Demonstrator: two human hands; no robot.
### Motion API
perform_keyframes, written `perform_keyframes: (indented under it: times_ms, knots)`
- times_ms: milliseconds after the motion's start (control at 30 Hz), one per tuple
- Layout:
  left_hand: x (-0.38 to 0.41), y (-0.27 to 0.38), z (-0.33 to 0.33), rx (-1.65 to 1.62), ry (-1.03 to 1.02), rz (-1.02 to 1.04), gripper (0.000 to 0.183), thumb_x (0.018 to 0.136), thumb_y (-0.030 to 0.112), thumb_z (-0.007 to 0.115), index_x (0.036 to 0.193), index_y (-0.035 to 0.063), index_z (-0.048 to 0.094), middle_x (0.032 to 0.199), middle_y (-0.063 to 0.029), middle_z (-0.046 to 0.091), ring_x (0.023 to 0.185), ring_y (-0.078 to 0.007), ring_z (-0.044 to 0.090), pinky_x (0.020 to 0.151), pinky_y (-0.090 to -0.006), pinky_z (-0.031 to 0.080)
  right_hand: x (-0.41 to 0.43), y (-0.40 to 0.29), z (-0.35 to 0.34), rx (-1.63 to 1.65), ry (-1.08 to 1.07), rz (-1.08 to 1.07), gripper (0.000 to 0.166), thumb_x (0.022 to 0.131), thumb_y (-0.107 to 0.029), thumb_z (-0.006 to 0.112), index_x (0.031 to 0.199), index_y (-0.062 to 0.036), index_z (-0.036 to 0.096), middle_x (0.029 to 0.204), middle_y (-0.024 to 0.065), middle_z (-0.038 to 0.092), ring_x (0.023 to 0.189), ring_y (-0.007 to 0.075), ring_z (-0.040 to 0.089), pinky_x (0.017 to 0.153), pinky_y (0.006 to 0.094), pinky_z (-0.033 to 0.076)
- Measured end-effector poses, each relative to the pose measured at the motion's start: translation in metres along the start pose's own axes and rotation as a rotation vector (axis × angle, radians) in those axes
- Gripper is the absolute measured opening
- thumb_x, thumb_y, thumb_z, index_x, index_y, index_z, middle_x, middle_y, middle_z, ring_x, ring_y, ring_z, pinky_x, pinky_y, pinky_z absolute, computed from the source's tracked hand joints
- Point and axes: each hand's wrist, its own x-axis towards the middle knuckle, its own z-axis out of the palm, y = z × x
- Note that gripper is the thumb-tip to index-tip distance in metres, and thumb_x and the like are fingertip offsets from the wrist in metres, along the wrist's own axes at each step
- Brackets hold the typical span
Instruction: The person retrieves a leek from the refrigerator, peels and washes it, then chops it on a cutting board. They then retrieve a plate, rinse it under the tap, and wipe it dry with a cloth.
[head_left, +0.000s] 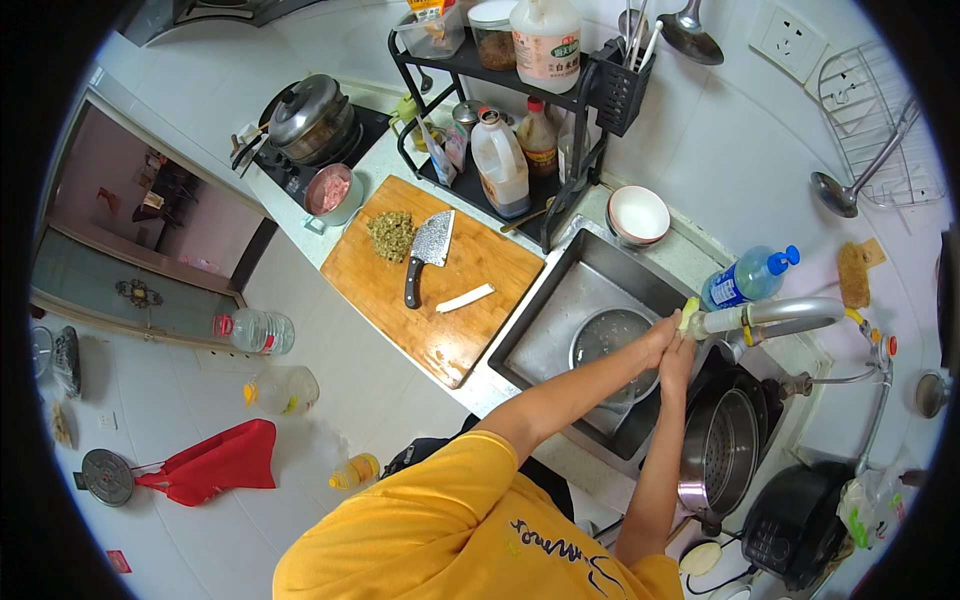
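My left hand (661, 339) and my right hand (677, 360) are close together at the faucet (724, 320), above the right side of the steel sink (529, 346). A pale green thing (689, 310) shows just beyond the fingers, against the faucet mouth; whether I grip it is hidden. Below my left forearm a round metal basin (611, 334) with water stands in the sink. Left of the sink, a wooden cutting board (390, 311) carries chopped green food (391, 235), a cleaver (430, 251) and a white stalk piece (466, 298).
A metal pot (315, 120) stands on the stove; ground meat fills a bowl (332, 193) beside it. Bottles crowd a black rack (480, 71). Near the faucet are a blue pump bottle (742, 277), white bowls (638, 214), a steamer pot (720, 450) and a black rice cooker (795, 517).
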Motion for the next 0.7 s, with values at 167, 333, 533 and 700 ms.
perform_keyframes:
  times_ms: [167,333,533,700]
  knots:
    - [-0.003,0.013,0.005,0.093,0.055,-0.128,0.051,0.091,0.054,0.03,0.078,0.0107,0.052,0.055,-0.0001,0.043,0.039,-0.0095,0.033,0.032,-0.0241,0.023,0.002,-0.009,-0.046,-0.177,-0.073,-0.064,0.025,0.088,-0.015,0.042,0.1,-0.0002,0.058,0.094,0.0204,0.06,0.089,0.0363,0.056,0.077,0.0402,0.043]
    - [0.001,0.028,0.019,0.061,0.003,-0.096,0.04,0.088,0.052,0.043,0.075,0.0154,0.049,0.054,0.0031,0.041,0.035,-0.0064,0.029,0.031,-0.0211,0.016,0.032,0.042,-0.073,-0.178,0.065,-0.094,0.026,0.086,-0.018,0.048,0.086,0.0026,0.063,0.071,0.0079,0.064,0.061,0.0145,0.06,0.058,0.0272,0.045]
    - [-0.001,0.013,0.013,0.433,0.036,-0.144,0.009,0.079,0.02,0.057,0.086,0.0141,0.053,0.059,0.0013,0.048,0.045,-0.0089,0.044,0.035,-0.0232,0.03,0.07,0.094,-0.086,-0.262,-0.074,-0.021,0.03,0.085,-0.02,0.048,0.079,0.0034,0.065,0.066,0.0088,0.064,0.06,0.0156,0.062,0.055,0.0275,0.048]
    - [-0.04,0.02,-0.007,1.03,0.11,0.041,0.024,0.073,0.012,0.061,0.096,0.0074,0.055,0.077,-0.0082,0.057,0.064,-0.017,0.057,0.046,-0.0334,0.047,0.084,0.101,-0.08,-0.337,0.032,0.019,0.029,0.082,-0.023,0.049,0.08,-0.0003,0.066,0.07,0.0159,0.064,0.067,0.0283,0.063,0.064,0.0368,0.047]
